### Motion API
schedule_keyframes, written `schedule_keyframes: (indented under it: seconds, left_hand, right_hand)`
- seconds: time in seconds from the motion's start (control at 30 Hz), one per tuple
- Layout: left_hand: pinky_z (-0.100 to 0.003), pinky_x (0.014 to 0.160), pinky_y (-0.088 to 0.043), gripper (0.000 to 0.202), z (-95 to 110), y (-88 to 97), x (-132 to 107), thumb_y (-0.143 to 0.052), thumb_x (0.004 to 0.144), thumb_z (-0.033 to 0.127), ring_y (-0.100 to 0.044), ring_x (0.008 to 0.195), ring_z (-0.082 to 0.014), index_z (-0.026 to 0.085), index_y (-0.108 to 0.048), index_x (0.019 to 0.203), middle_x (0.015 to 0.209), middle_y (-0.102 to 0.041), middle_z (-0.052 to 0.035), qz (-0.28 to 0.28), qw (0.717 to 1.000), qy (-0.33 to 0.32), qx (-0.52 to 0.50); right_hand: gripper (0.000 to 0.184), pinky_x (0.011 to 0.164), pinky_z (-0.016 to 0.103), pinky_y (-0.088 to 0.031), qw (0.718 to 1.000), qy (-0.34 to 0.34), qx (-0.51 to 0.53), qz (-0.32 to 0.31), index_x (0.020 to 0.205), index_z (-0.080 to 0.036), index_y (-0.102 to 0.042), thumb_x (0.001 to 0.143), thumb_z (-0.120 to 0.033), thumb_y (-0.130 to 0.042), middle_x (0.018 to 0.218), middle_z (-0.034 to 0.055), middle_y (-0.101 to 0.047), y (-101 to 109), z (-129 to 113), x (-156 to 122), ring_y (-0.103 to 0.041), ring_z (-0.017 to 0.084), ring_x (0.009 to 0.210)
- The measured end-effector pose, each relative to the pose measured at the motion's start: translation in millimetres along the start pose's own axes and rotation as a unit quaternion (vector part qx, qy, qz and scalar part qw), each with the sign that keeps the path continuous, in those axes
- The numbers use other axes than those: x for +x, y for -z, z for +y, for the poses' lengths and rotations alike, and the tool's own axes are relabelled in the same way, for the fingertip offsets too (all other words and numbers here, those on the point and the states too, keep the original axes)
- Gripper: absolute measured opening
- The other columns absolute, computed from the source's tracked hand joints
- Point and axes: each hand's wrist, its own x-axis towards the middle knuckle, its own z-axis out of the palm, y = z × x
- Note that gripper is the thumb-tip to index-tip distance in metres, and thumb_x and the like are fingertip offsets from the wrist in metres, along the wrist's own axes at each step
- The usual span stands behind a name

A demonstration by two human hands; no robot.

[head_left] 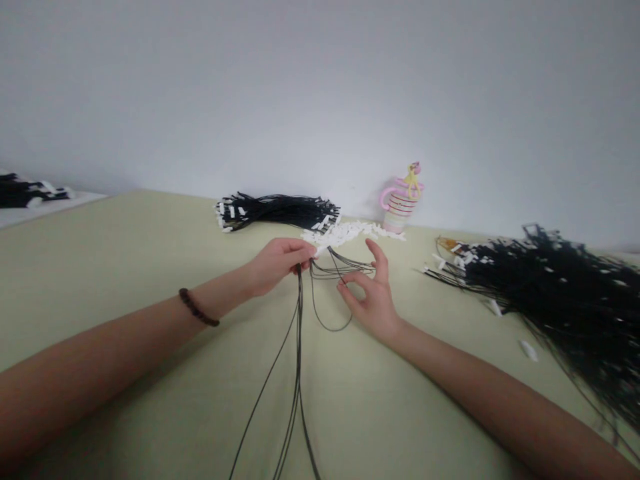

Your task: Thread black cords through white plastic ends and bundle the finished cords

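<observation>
My left hand (pixel 280 265) is closed, pinching a small white connector (pixel 321 252) above the table. Thin black wires (pixel 299 333) hang down from beneath its fingers toward the near edge of view. More black wires (pixel 345 272) curve from the connector toward my right hand (pixel 376 301). Thumb and index finger of that hand pinch together on one thin black wire, while another finger is raised. One wire loop (pixel 333 329) droops between the two hands. The wire ends inside the left hand's grip are hidden.
Behind the hands lie a pile of white connectors (pixel 345 232) and a bundle of black wires (pixel 280 211). A striped cup (pixel 400 208) stands by the wall. At right spreads a large heap of black wires (pixel 555 287); another bundle (pixel 27 192) lies far left.
</observation>
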Motion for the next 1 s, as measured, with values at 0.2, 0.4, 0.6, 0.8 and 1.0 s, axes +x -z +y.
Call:
schedule_keyframes:
  seconds: [0.2,0.4,0.6,0.8,1.0]
  left_hand:
    - [-0.018,0.050,-0.034,0.017,39.0,13.4,-7.7,-0.057,0.072,0.029,-0.045,0.054,-0.0074,0.013,-0.062,0.069,0.060,-0.054,-0.0011,-0.173,0.981,-0.033,0.083]
    - [-0.019,0.048,-0.032,0.022,44.1,-8.0,-20.6,-0.055,0.071,0.034,-0.043,0.052,-0.0095,0.015,-0.066,0.074,0.059,-0.056,-0.0024,-0.365,0.907,0.017,0.208]
    - [-0.019,0.045,-0.027,0.022,21.9,-18.4,-17.6,-0.053,0.070,0.033,-0.037,0.049,-0.0089,0.015,-0.065,0.068,0.053,-0.049,-0.0005,-0.320,0.911,0.022,0.260]
    - [-0.020,0.044,-0.024,0.025,-6.2,-14.3,-8.1,-0.052,0.069,0.035,-0.035,0.047,-0.0080,0.013,-0.063,0.064,0.051,-0.048,0.0012,-0.166,0.953,0.069,0.246]
    - [-0.021,0.046,-0.025,0.027,-16.4,-19.9,-7.1,-0.055,0.066,0.037,-0.038,0.050,-0.0088,0.012,-0.060,0.059,0.052,-0.050,0.0004,-0.008,0.976,0.129,0.177]
  right_hand:
    - [0.015,0.092,0.035,-0.036,0.976,-0.140,0.158,-0.060,0.072,-0.016,-0.066,0.068,-0.030,-0.062,0.110,0.0115,-0.052,-7.6,25.7,10.3,-0.040,0.023,0.115]
    - [0.024,0.070,0.028,-0.046,0.927,-0.185,0.244,-0.219,0.074,-0.012,-0.062,0.061,-0.032,-0.067,0.090,0.0089,-0.060,-2.0,38.7,21.8,-0.058,0.013,0.074]
    - [0.024,0.072,0.028,-0.045,0.914,-0.277,0.243,-0.170,0.084,-0.010,-0.056,0.060,-0.014,-0.060,0.081,0.0059,-0.060,0.5,54.6,26.3,-0.056,0.011,0.070]
    - [0.030,0.057,0.022,-0.043,0.963,-0.217,0.157,0.001,0.094,-0.014,-0.051,0.064,-0.015,-0.050,0.085,0.0045,-0.055,7.0,21.9,26.1,-0.053,0.011,0.068]
    - [0.014,0.047,0.017,-0.035,0.925,-0.180,0.183,-0.280,0.072,-0.014,-0.059,0.072,-0.024,-0.050,0.061,-0.0003,-0.056,-3.7,-16.5,7.5,-0.048,0.007,0.050]
